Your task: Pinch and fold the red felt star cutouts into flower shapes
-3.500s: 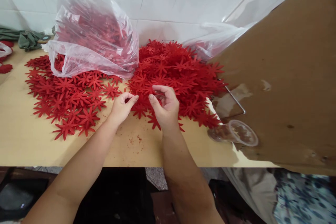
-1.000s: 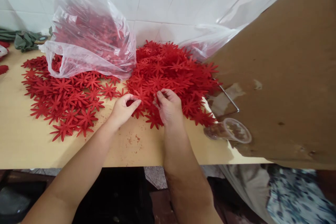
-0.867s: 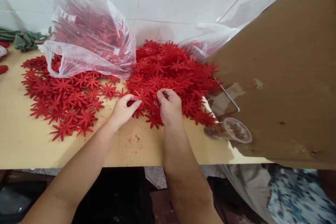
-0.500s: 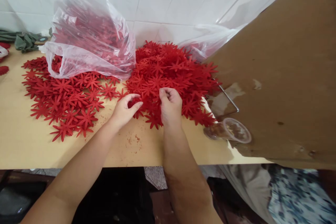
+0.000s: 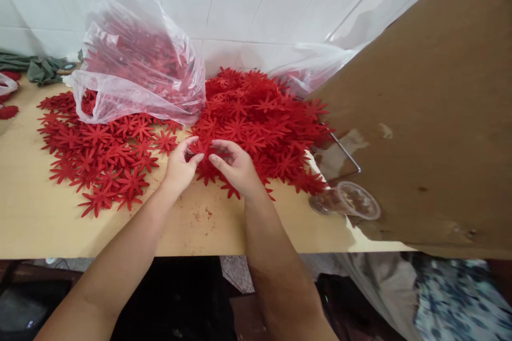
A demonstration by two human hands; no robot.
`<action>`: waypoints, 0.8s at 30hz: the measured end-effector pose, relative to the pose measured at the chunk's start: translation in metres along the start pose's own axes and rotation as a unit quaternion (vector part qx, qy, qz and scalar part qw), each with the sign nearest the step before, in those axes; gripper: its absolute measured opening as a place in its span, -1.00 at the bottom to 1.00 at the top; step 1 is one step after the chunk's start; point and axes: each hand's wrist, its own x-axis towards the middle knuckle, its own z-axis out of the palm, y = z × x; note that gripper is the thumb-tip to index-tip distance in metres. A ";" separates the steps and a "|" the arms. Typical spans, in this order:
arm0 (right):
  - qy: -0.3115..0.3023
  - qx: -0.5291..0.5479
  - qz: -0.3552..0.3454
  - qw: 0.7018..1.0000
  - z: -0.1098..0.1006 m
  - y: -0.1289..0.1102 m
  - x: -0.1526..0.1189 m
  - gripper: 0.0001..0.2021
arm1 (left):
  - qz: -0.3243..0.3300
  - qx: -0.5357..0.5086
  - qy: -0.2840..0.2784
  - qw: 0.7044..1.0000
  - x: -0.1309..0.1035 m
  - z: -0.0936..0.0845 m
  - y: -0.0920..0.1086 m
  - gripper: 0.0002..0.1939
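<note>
Both hands meet at the front of a heap of red flower-shaped cutouts, each with several narrow petals. My left hand curls its thumb and fingers at the left edge of a red flower cutout. From the other side, my right hand has curved fingers and thumb at the same cutout. The fingertips partly cover its petals, and whether it is one layer or several I cannot make out. A second spread of red flower cutouts lies to the left of my hands.
A clear plastic bag full of red cutouts rests on the left spread. A brown board leans at the right, beside a tipped clear plastic cup and a bent metal rod. Green fabric lies far left.
My right hand has moved left from the heap, from a closed pinch to curved fingers near my left hand. My left hand has shifted slightly left. The view has tilted slightly.
</note>
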 end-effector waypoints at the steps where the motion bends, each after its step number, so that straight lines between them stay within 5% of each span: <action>1: -0.021 0.006 0.014 1.000 0.002 0.001 0.000 -0.56 | -0.016 -0.021 0.004 1.000 0.000 0.000 0.002 -0.56; 5: -0.049 0.068 0.044 0.995 0.007 0.002 0.000 -0.53 | -0.052 -0.083 -0.001 0.995 0.000 -0.001 0.006 -0.66; 11: -0.060 0.155 0.071 0.984 0.007 -0.002 0.001 -0.60 | -0.016 -0.101 -0.008 0.995 -0.002 -0.001 0.007 -0.92; 17: -0.075 0.213 0.118 0.967 0.012 -0.002 0.001 -0.61 | 0.008 -0.036 -0.043 0.998 -0.001 0.002 0.001 -0.73; 21: -0.059 0.199 0.109 0.972 0.012 -0.001 0.002 -0.70 | 0.083 0.142 0.033 0.986 -0.013 0.000 0.004 -0.66; 24: -0.021 0.206 0.101 0.973 0.010 0.001 0.005 -0.75 | 0.165 0.142 0.093 0.972 -0.051 -0.011 0.032 -0.66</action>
